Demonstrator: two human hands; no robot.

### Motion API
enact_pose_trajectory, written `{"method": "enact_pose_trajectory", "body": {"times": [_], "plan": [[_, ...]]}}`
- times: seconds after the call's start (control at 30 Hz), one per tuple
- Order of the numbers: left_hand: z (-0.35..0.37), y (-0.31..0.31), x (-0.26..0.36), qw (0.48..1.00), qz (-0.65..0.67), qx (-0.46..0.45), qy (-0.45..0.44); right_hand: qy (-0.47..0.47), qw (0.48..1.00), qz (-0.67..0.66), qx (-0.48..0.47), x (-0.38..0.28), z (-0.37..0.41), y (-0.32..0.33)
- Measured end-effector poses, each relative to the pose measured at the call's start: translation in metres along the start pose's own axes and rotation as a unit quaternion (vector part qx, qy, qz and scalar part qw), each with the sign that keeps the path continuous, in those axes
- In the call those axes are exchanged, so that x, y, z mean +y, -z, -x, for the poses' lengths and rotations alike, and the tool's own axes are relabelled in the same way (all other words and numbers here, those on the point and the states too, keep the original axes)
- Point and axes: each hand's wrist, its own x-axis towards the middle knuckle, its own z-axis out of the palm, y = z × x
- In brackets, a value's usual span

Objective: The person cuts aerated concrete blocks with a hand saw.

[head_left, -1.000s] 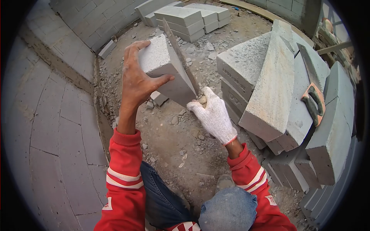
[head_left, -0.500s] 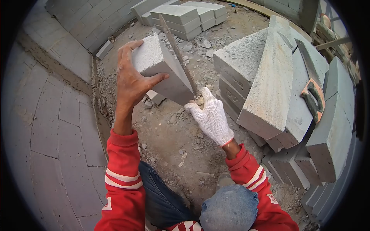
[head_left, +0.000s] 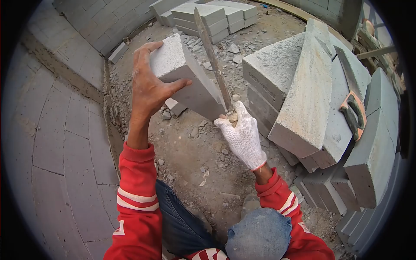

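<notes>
My bare left hand [head_left: 149, 84] grips the end of a light grey concrete block [head_left: 167, 60], thumb across the near face and fingers over the far side. The block is tilted, its lower corner toward my other hand. In a white knit glove, my right hand [head_left: 242, 136] is closed around the pale handle of a machete [head_left: 212, 54]. Its long, worn blade points up and away, just right of the block's side face. Part of the handle is hidden by the glove.
At right, a stack of concrete blocks [head_left: 303, 99] carries a handsaw [head_left: 353, 112] with an orange and black handle. More blocks [head_left: 203, 15] lie at the back. Rubble [head_left: 193, 132] covers the ground, and a block wall [head_left: 65, 160] runs along the left.
The machete has shifted right and away from the block's side, opening a wider gap near its tip. My gloved right hand moved slightly right and down; my left hand keeps its hold.
</notes>
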Motion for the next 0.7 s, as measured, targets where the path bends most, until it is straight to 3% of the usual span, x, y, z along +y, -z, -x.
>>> {"method": "enact_pose_trajectory", "body": {"times": [0.07,0.17,0.23,0.27,0.3,0.37,0.4,0.5,0.57,0.7], "plan": [[0.0,0.0,-0.001,1.0,-0.006,-0.005,0.002,0.059,0.993,-0.068,0.071,-0.022,-0.004,0.002],[-0.001,0.0,0.005,1.0,-0.012,-0.002,-0.002,0.075,0.991,-0.054,0.093,-0.037,-0.012,0.006],[0.0,-0.002,0.008,1.0,-0.009,0.001,-0.002,0.008,0.999,-0.04,0.029,-0.015,-0.008,-0.011],[0.0,-0.002,0.006,1.0,-0.001,0.001,-0.002,0.047,0.998,0.044,0.002,0.023,-0.003,-0.024],[-0.001,-0.002,0.003,1.0,0.004,0.0,-0.003,0.048,0.998,0.046,0.007,0.045,0.002,-0.023],[0.0,0.001,-0.004,1.0,0.009,-0.005,0.004,-0.114,0.985,0.118,-0.059,0.069,0.009,-0.012],[-0.003,0.002,-0.007,1.0,0.013,-0.007,0.017,-0.108,0.985,0.118,-0.056,0.074,0.008,-0.009],[-0.004,0.003,-0.006,1.0,0.016,-0.013,0.023,-0.108,0.99,0.09,-0.027,0.05,0.015,0.004],[-0.005,0.001,-0.011,0.999,0.012,-0.018,0.024,-0.024,0.998,-0.011,0.057,0.013,0.001,0.01],[-0.009,0.002,-0.004,0.999,0.013,-0.02,0.04,0.01,0.99,-0.062,0.126,-0.01,-0.009,0.003]]}}
